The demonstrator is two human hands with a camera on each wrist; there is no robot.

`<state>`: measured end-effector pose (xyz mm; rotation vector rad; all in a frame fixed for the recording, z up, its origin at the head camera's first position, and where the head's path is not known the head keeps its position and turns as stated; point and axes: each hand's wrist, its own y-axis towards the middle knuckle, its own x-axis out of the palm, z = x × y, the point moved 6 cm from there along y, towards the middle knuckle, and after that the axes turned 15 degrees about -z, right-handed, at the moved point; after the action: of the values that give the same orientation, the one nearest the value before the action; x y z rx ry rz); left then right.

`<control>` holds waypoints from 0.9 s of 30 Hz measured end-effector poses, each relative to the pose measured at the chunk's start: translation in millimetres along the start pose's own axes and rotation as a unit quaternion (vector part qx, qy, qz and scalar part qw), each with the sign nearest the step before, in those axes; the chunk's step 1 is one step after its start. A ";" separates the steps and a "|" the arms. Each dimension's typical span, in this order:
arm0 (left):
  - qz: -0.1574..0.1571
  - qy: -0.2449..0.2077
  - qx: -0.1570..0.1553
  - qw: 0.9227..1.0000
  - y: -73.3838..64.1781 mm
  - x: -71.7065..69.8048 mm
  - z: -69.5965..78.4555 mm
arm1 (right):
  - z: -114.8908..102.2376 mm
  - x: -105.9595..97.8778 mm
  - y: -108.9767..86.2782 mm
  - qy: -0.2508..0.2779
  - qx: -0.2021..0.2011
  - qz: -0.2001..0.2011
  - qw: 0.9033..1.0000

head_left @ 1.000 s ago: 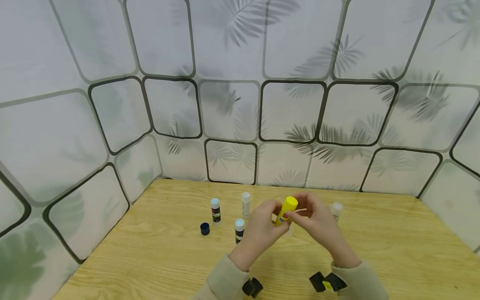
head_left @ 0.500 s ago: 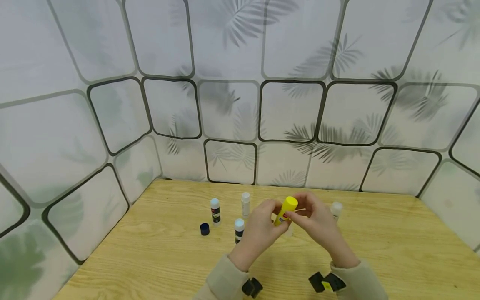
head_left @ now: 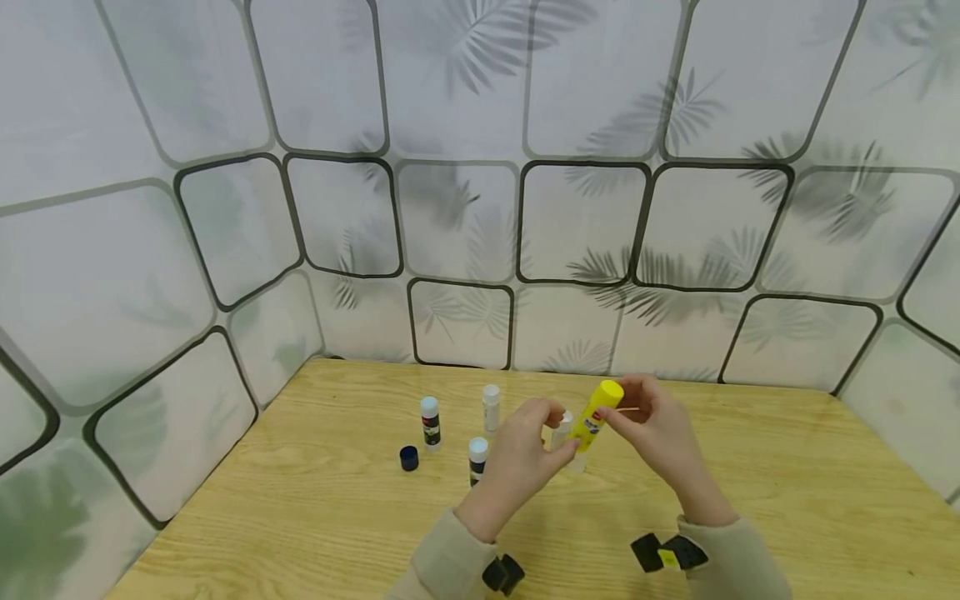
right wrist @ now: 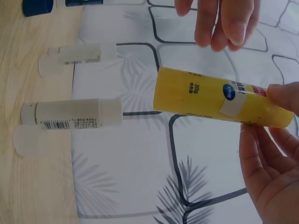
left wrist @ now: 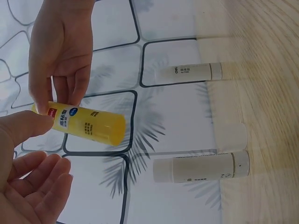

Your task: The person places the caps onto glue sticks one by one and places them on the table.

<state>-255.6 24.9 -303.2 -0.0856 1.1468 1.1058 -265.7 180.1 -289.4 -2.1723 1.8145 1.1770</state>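
Observation:
My right hand [head_left: 660, 429] pinches a yellow glue stick [right wrist: 205, 95] near its upper end, between thumb and fingers. The stick leans up to the right over the table, its label facing me. My left hand [head_left: 517, 454] is at its lower left, fingers loosely bent with nothing held. In the right wrist view, the left fingers [right wrist: 224, 23] are apart from the stick. Behind the hands, a white glue stick [head_left: 561, 429] stands on the table, with a clear cap [head_left: 579, 462] in front of it. The left wrist view shows another white glue stick [left wrist: 187, 72] standing farther off.
On the left of the wooden table [head_left: 300, 517] stand two dark-labelled glue sticks, one [head_left: 431, 423] farther back and one [head_left: 477, 461] beside my left wrist. A dark blue cap [head_left: 408, 458] lies near them. Another white stick [head_left: 491, 408] stands behind. A patterned curtain [head_left: 465, 208] encloses the table.
My right hand has moved right and slightly up with the yellow glue stick. The left hand has let go of it and stays nearly in place. A white stick behind has come into sight.

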 end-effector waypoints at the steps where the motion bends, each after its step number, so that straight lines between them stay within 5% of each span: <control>1: -0.001 0.001 0.000 1.000 0.0 -0.2 0.1 | 1.8 -2.4 -0.4 0.000 0.008 0.002 1.000; 6: -0.004 0.002 0.000 1.000 0.0 0.4 -0.6 | 20.5 -12.5 -0.8 0.005 0.019 0.010 1.000; 12: -0.005 0.019 -0.004 1.000 -0.2 0.7 -1.2 | 73.6 -16.7 5.4 0.048 -0.003 0.030 0.998; 20: -0.011 0.031 -0.005 0.999 0.7 2.4 -1.6 | 33.4 -15.3 1.6 -0.045 0.041 0.034 0.998; 27: -0.010 0.039 0.000 0.999 1.2 3.8 -1.7 | 51.3 -7.3 4.0 -0.063 0.093 0.018 0.993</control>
<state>-257.8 27.0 -306.3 -0.1419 1.2121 1.0925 -294.8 210.8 -319.5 -1.9274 1.8380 1.0759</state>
